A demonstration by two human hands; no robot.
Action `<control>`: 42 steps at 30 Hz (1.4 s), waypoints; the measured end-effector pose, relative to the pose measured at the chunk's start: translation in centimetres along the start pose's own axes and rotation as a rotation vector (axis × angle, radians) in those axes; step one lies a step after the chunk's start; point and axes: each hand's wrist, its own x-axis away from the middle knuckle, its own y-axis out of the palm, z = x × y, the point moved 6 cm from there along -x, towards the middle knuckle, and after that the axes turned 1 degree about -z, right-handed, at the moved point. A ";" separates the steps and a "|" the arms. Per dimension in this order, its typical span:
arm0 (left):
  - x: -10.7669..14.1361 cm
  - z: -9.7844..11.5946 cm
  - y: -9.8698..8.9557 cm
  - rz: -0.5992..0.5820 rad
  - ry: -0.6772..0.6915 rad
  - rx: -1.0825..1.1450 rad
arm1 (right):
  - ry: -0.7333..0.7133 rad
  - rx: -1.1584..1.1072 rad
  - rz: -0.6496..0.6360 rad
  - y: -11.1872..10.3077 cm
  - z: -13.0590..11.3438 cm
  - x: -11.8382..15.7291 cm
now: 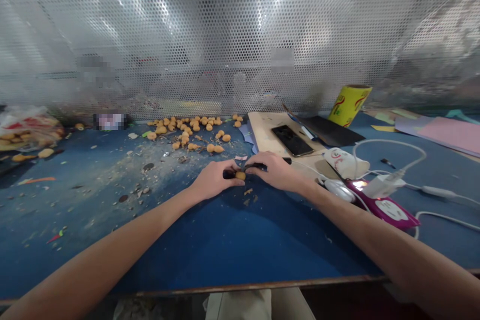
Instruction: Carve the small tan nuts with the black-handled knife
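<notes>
My left hand (215,178) is closed around a small tan gourd (240,175), held low over the blue tabletop. Something dark shows inside its curled fingers, too shadowed to identify. My right hand (276,172) grips a slim tool with a black handle (287,160). The tool's front end meets the gourd between my two hands, and its tip is too small to make out. A few light scraps (248,192) lie on the table just below. Beyond my hands, several small gourds (193,125) are spread in a loose pile.
A perforated metal screen (232,25) stands along the back. To the right are a phone (292,140) on a board, a yellow roll (348,105), a magenta power strip (390,208) and white cables. A plastic bag (28,127) sits far left. Debris litters the left tabletop.
</notes>
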 end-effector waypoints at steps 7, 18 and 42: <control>0.1 0.3 -0.1 -0.001 -0.003 0.017 | 0.087 0.060 0.037 -0.2 -0.1 0.0; 0.2 -0.2 0.0 0.018 -0.009 -0.006 | 0.106 0.018 -0.006 -0.1 0.1 0.1; 0.2 0.2 -0.2 -0.002 0.001 -0.061 | -0.067 0.189 -0.020 0.2 -1.0 0.0</control>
